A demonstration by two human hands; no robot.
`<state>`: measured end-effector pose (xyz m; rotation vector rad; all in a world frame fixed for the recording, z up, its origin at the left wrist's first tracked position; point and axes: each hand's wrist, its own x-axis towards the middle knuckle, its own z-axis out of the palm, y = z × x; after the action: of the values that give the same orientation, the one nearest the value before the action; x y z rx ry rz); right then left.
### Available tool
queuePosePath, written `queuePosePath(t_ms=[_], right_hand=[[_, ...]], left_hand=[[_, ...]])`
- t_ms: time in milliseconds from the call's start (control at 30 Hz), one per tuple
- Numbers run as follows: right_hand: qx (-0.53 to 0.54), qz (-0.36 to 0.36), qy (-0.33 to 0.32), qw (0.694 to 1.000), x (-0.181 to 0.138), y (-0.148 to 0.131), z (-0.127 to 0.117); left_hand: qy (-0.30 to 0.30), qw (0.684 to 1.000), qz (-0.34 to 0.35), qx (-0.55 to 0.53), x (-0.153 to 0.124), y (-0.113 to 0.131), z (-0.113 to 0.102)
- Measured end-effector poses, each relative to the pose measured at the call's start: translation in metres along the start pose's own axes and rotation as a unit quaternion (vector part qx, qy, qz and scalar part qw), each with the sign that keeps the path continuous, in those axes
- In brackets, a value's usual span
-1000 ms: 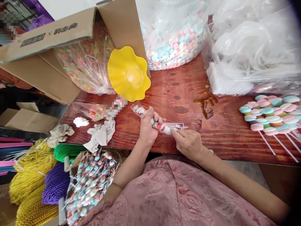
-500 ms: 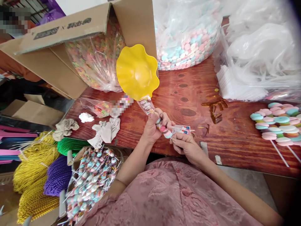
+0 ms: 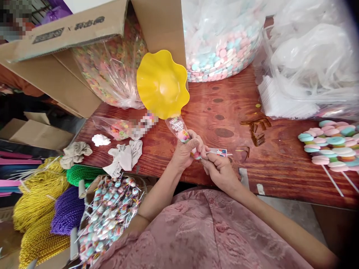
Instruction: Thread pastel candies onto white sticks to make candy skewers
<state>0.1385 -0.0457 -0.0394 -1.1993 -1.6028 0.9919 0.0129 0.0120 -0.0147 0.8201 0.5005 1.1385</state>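
Note:
My left hand (image 3: 183,151) is closed around a candy lollipop inside a narrow clear printed bag (image 3: 179,131), held just above the near edge of the red wooden table (image 3: 224,112). My right hand (image 3: 220,170) pinches the open end of the same bag, where a white stick tip (image 3: 224,152) pokes out. The two hands touch each other. A yellow wavy-rimmed funnel (image 3: 162,84) stands just behind the bag's far end.
A cardboard box with a bag of coloured candy rings (image 3: 112,71) sits back left. A big bag of pastel candies (image 3: 221,52) and plastic bags (image 3: 308,63) lie behind. Unwrapped lollipops (image 3: 331,144) lie right, gold twist ties (image 3: 256,130) centre, wrapped lollipops (image 3: 109,216) and tinsel bundles (image 3: 42,209) lower left.
The lollipop has slid deeper into the bag, toward its far end. My right hand moved left and closed up against my left hand. The camera view shifted slightly.

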Motion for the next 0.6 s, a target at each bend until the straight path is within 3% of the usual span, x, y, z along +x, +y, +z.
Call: queuePosePath(t_ms=[167, 333, 433, 600], right_hand=[[0.097, 0.046, 0.035, 0.994, 0.006, -0.005, 0.001], [0.033, 0.056, -0.035, 0.997, -0.009, -0.003, -0.011], [0.075, 0.100, -0.054, 0.991, -0.012, -0.002, -0.010], [0.157, 0.111, -0.013, 0.981, -0.004, -0.005, -0.002]], left_hand=[[0.026, 0.998, -0.007, -0.055, 0.003, -0.003, 0.003], [0.092, 0.992, -0.003, -0.091, 0.004, -0.002, 0.001], [0.059, 0.995, -0.023, -0.083, 0.002, -0.007, 0.004], [0.025, 0.995, -0.042, -0.087, -0.004, -0.017, 0.008]])
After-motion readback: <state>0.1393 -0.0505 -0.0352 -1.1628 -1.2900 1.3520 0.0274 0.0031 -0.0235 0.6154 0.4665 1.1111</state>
